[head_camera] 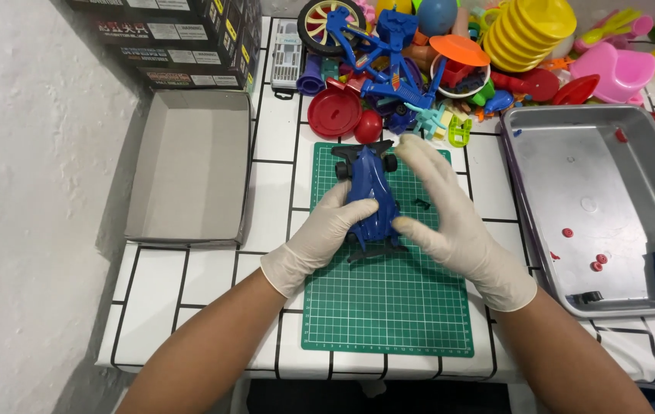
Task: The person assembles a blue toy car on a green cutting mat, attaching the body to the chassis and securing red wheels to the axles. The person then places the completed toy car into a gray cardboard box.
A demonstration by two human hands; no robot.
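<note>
A hobby or toy-repair work corner: a white grid-lined table (274,130) carries a green gridded cutting mat (389,314), a shallow metal parts tray (572,176), a heap of colourful plastic toys (496,54) and stacked dark cardboard boxes (174,38).

Toy car (369,195) on mat (389,314); box lid (189,165) left, tray (572,169) right.
</note>
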